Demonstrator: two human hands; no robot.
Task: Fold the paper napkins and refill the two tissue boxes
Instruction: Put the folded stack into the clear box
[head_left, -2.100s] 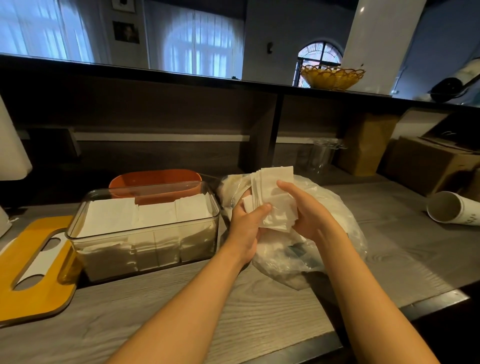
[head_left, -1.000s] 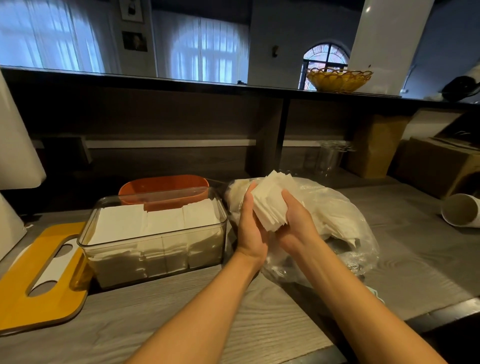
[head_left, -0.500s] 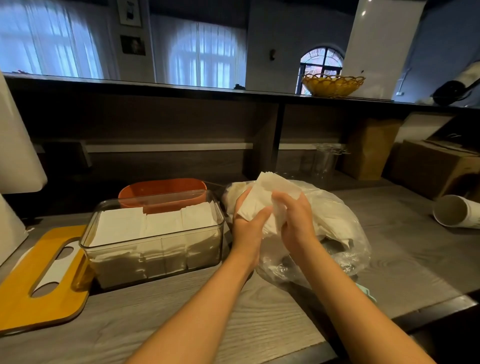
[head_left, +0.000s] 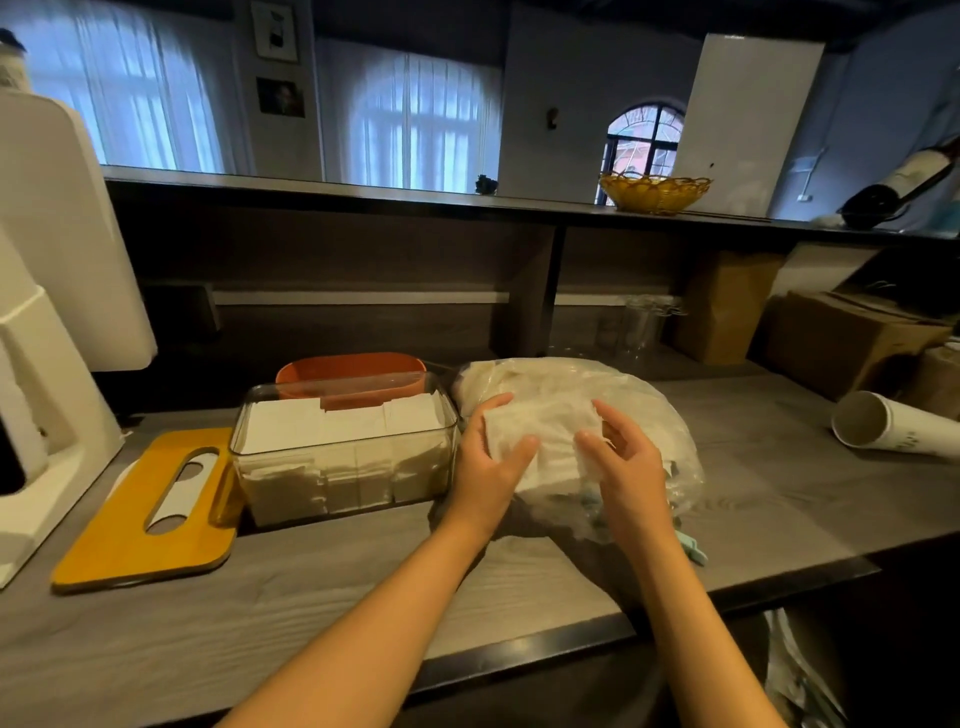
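At frame centre, the left hand (head_left: 485, 462) grips a soft white wad of paper napkins (head_left: 540, 436) against the clear plastic bag (head_left: 644, 410); the right hand (head_left: 626, 457) pinches its right edge. Light, limp and tearable, it wants edge holds. The clear rectangular tissue box (head_left: 343, 447), centre-left on the grey desk (head_left: 311, 587), looks nearly full.

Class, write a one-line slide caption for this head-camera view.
Both hands, left and right, hold paper napkins beside a filled clear tissue box.
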